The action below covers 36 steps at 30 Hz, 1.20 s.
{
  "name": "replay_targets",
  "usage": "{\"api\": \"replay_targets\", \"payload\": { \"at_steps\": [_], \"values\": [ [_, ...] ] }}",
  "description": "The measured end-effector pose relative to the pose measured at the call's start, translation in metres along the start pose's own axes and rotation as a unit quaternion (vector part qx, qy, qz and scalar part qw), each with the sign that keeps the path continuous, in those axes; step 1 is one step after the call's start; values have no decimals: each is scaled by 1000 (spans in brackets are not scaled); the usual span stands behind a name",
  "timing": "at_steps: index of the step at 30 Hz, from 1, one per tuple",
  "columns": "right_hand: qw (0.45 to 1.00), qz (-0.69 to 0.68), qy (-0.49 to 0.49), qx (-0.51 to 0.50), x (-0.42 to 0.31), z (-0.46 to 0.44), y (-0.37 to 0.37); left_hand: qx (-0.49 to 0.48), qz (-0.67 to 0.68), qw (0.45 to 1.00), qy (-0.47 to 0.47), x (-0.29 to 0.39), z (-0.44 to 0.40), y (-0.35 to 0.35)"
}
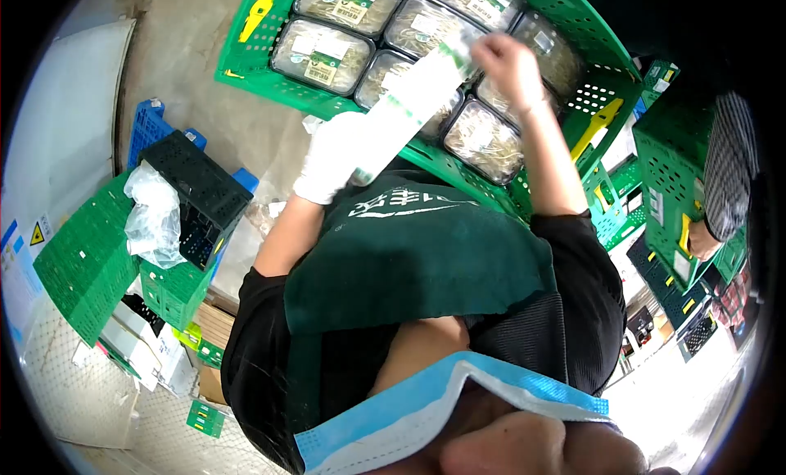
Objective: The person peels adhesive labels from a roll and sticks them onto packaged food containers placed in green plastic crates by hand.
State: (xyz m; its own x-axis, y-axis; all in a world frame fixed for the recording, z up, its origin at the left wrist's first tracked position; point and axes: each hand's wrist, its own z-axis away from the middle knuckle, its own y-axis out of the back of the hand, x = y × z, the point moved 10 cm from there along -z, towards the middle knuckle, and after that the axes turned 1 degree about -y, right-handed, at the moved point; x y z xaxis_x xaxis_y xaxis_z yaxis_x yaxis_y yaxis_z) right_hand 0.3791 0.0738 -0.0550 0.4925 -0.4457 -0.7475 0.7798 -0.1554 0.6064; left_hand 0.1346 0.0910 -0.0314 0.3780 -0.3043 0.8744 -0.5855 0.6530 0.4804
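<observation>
A white-gloved hand, my left hand (329, 157), is closed on a strip of white-and-green labels (413, 106). The strip stretches slantwise up to my right hand (509, 64), which is bare, with its fingers pinched at the far end; blur hides exactly how they hold it. Beneath the strip and hands is a green crate (323, 104) holding several clear-lidded trays of pale, sprout-like strands. One tray (322, 56) at the left carries a green-and-white label. Another tray (485, 139) at the near side shows no green label that I can make out.
On the left, a black crate (196, 192) and a crumpled clear plastic bag (154, 217) rest by green crates (86, 254). At the right, another person's hand (702, 241) touches a stacked green crate (667, 180). A dark green apron (417, 270) covers my front.
</observation>
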Motion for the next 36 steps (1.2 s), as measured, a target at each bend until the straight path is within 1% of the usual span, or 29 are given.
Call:
{"api": "replay_targets", "payload": {
  "at_steps": [1,2,4,5,8,9,10,11,12,13,14,15,16,18,19,20,22,23,24,25,26,28,29,30,31,32,33,34,36],
  "values": [
    [994,101,39,16,19,-22,4,4,0,1000,3,-3,6,5],
    [976,200,77,34,35,-40,-4,10,50,997,54,-17,12,12],
    [951,308,34,1,68,-61,-46,22,149,976,156,-41,28,21],
    [924,366,95,53,62,-62,-55,28,198,958,205,-51,37,21],
    [908,397,75,115,47,-36,-44,60,270,933,228,-53,51,21],
    [905,384,84,163,39,-24,-38,60,271,934,227,-54,53,18],
    [948,316,-12,13,23,-6,-44,62,284,931,222,-55,55,14],
    [991,56,-52,-106,22,15,-68,65,297,928,216,-56,57,13],
    [961,-163,72,-209,-30,41,-83,65,298,928,215,-54,58,16],
    [944,-189,172,-210,-49,62,-94,40,241,954,172,-42,53,18],
    [972,-40,118,-199,-81,83,-83,15,184,975,128,-32,49,19],
    [955,-38,250,-153,-97,94,-82,6,257,945,205,-53,56,12],
    [961,-44,241,-127,-101,98,-85,4,257,944,205,-44,54,13],
    [958,-9,241,-156,-106,108,-98,34,318,929,186,-15,41,15],
    [957,-22,244,-155,-111,116,-102,22,290,944,155,-11,39,11],
    [957,-70,220,-173,-114,119,-102,-31,87,996,3,13,25,12],
    [969,-61,157,-181,-114,111,-90,65,273,946,164,-16,41,9],
    [974,-73,125,-172,-109,102,-82,64,274,946,164,-21,44,10],
    [985,-24,138,-100,-99,87,-65,-2,225,962,157,-26,48,3],
    [991,-83,90,-62,-58,58,-60,-65,174,971,152,-30,53,-4],
    [993,-46,83,-73,-55,40,-38,-65,174,970,155,-32,59,0],
    [981,-91,93,-142,-48,47,-51,-27,264,949,170,-36,70,8],
    [961,-128,96,-224,-59,65,-75,6,369,906,207,-46,74,1],
    [948,-90,100,-290,-74,85,-97,7,368,906,210,-48,72,-1],
    [929,-121,126,-327,-92,104,-113,6,303,940,158,-38,64,4],
    [936,-116,150,-297,-96,111,-127,6,236,966,104,-20,56,10],
    [948,-114,137,-262,-98,113,-129,8,331,933,144,-13,56,7],
    [959,-113,125,-227,-101,114,-126,10,331,933,144,-14,56,9],
    [961,-120,141,-207,-105,114,-121,-14,199,962,187,-30,60,10]
  ]
}}
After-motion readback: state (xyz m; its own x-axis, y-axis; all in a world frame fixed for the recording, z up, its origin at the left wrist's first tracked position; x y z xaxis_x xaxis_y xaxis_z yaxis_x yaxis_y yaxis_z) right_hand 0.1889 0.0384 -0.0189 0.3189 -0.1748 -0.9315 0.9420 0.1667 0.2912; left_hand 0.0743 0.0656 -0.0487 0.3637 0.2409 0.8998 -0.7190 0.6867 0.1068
